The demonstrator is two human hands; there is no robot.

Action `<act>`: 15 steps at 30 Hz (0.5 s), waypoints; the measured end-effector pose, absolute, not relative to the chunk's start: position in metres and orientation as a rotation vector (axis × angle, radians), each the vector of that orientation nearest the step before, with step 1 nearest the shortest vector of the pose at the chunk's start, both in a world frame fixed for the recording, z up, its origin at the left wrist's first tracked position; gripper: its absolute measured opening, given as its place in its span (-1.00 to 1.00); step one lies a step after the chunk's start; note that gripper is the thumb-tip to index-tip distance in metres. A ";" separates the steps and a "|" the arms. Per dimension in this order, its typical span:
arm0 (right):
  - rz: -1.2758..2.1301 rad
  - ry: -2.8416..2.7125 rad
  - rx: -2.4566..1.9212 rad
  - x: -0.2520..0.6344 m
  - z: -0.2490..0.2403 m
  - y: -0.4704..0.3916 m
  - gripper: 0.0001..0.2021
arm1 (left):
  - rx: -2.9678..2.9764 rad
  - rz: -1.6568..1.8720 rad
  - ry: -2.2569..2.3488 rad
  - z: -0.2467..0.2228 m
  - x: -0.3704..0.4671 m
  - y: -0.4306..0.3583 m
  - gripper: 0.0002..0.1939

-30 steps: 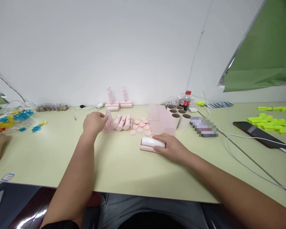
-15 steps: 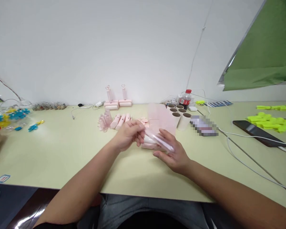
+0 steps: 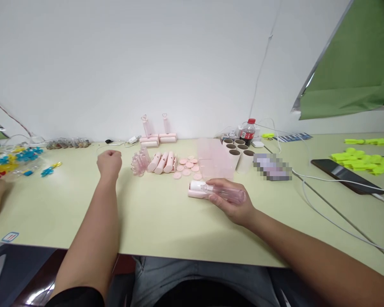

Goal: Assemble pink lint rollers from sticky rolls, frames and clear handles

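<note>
Head view: slim, glossy, translucent pink tube (image 3: pixel 228 194) in right hand (image 3: pixel 238 209)

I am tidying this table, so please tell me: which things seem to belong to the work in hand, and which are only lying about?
Likely work:
translucent pink plastic handle in right hand
white cylindrical roller in pink casing
flat round pink discs

Probably lying about:
red-capped dark plastic bottle
flat black phone
</note>
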State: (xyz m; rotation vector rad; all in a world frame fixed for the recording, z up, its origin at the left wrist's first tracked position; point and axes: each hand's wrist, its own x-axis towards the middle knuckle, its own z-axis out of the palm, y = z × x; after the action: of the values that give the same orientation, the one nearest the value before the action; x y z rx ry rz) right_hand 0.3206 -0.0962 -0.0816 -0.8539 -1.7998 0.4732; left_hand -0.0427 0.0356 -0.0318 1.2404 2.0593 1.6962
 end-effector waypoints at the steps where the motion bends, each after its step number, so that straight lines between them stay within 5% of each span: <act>1: 0.498 -1.791 -0.880 0.321 -0.082 -0.095 -0.74 | 1.258 1.477 2.154 -0.036 -0.046 0.036 -0.93; 6: 0.569 -1.747 -0.991 0.324 -0.085 -0.091 -0.72 | 1.462 0.851 2.236 -0.040 -0.045 0.034 -0.77; 15: 0.589 -1.751 -1.002 0.323 -0.088 -0.088 -0.72 | 1.575 0.540 2.342 -0.044 -0.048 0.044 -0.85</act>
State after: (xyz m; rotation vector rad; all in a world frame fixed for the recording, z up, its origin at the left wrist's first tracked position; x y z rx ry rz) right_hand 0.3230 -0.0882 -0.0878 -1.0017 -1.7505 0.5886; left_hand -0.0479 0.0435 -0.0439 1.5755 2.3415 0.5403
